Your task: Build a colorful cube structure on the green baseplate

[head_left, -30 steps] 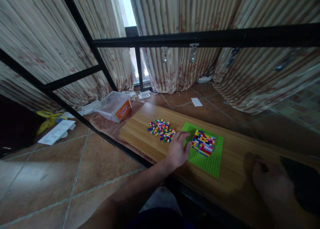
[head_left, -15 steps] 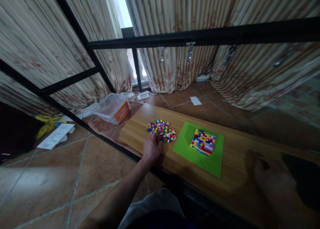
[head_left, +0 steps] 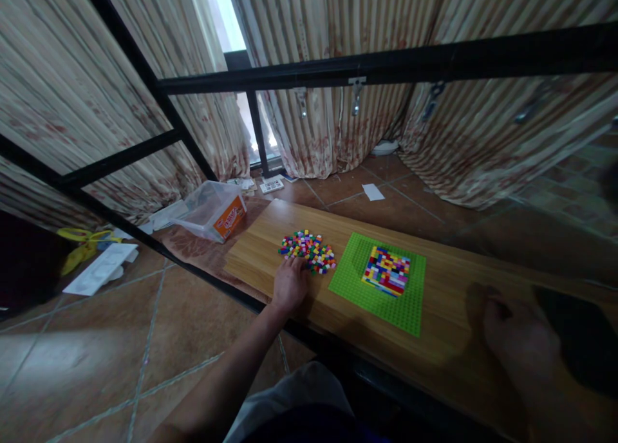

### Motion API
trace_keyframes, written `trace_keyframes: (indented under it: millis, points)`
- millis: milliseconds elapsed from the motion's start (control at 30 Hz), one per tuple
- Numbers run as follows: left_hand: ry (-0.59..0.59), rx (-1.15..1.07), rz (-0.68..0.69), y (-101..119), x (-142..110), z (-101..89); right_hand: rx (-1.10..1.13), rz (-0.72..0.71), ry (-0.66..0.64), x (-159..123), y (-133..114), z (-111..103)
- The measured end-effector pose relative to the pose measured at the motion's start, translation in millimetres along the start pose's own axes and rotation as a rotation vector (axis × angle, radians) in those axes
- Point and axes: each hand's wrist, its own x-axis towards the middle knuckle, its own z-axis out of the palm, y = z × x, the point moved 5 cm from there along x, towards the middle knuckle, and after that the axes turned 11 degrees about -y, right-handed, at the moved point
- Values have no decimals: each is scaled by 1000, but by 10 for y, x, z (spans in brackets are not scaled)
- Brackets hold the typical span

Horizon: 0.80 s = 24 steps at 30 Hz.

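Observation:
My left hand [head_left: 290, 284] is at the near edge of a pile of small multicoloured toy bricks [head_left: 318, 253] on a wooden board. Its fingers are bent and pressed together among the bricks; what they hold, if anything, is hidden. To the right of the pile lies a green studded baseplate [head_left: 350, 288]. On it stands a tight square block of coloured bricks [head_left: 386, 270], several of them red, yellow, blue and white. Far to the right, in shadow, my right hand [head_left: 521, 337] rests on the board with its fingers curled in and no brick showing.
The wooden tabletop [head_left: 449, 301] carries the pile and baseplate. Beyond its left end sits a clear plastic box [head_left: 207, 214] with an orange label. A dark flat object [head_left: 574, 340] lies beside my right hand. A black metal bar [head_left: 309, 76] crosses in front of striped curtains [head_left: 328, 134].
The whole view has shifted slightly, so everything sits a little further left. My left hand stays at the pile's near edge, and my right hand keeps its curled pose.

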Motion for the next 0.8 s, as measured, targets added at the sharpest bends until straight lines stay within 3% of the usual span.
trace_keyframes:
  millis: [233,433,600,800]
  points:
    - [35,-237,9,39,-79,-108,-39,-28,43,10,-65,-35]
    - [-29,-532,171,524,-143,-37,19,41,19,20,-120,-72]
    - [-103,-860,136,853,-179,184,41,76,-23,22,-140,-93]
    - [-176,-979,171,1055,-167,180,63,81,16,19,-133,-72]
